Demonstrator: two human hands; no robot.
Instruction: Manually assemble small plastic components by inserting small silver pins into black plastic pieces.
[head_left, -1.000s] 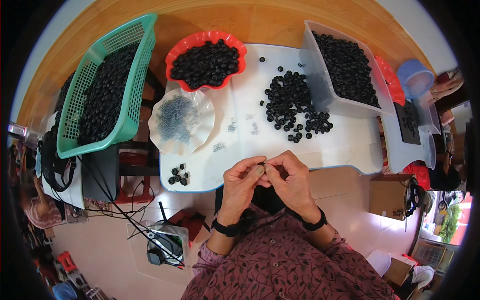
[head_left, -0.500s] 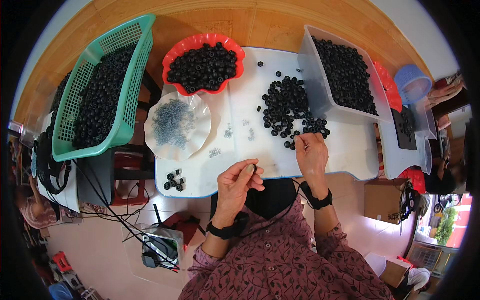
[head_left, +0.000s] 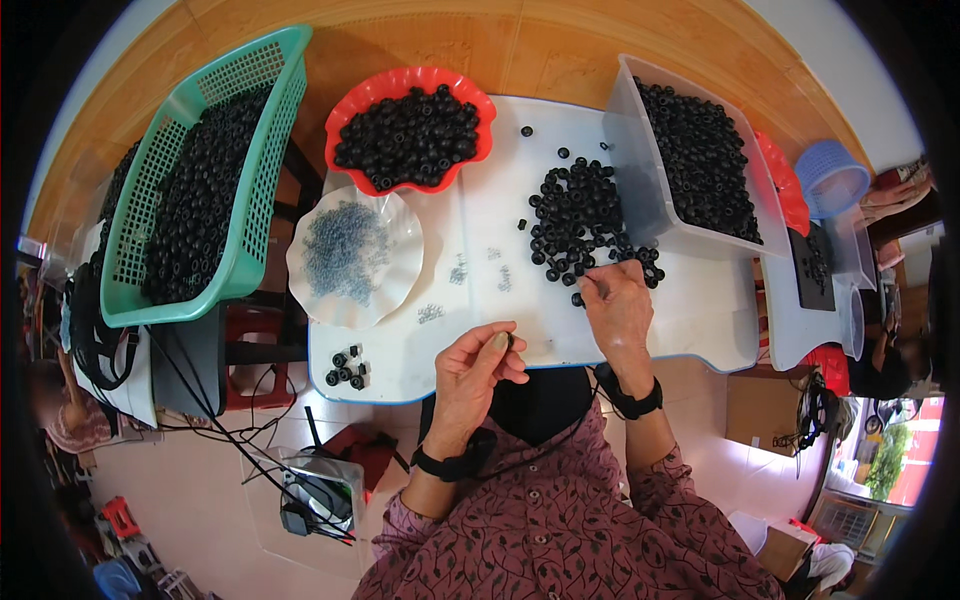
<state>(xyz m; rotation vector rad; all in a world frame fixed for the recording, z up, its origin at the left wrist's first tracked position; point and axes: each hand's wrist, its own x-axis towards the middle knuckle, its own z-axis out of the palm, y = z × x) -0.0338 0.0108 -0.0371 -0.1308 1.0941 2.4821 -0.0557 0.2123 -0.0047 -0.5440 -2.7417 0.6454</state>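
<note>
Reaching over the white bench point(head_left: 700, 315), your right hand point(head_left: 620, 315) rests at the near edge of a loose pile of black ring-shaped parts point(head_left: 575, 215). Its fingers are bent with the tips drawn close together; whether they have hold of a part cannot be told. Your left hand point(head_left: 468, 375) hangs just off the bench's near edge, thumb and index finger closed on a small black part point(head_left: 510, 341), the other fingers loosely curled. A clear plastic tub point(head_left: 650, 215) full of similar parts stands beside the pile. To the left are a white fluted dish point(head_left: 408, 270) of tiny silvery pieces and, nearer you, a small black cluster point(head_left: 340, 360). The step in hand looks like picking from the pile: choose a part lying loose on the near rim, pinch it lightly across its sides, and lift it straight up so its neighbours don't roll. Hold the left pinch firm but gentle, over the bench rather than your lap, since a dropped part could bounce to the floor.
</note>
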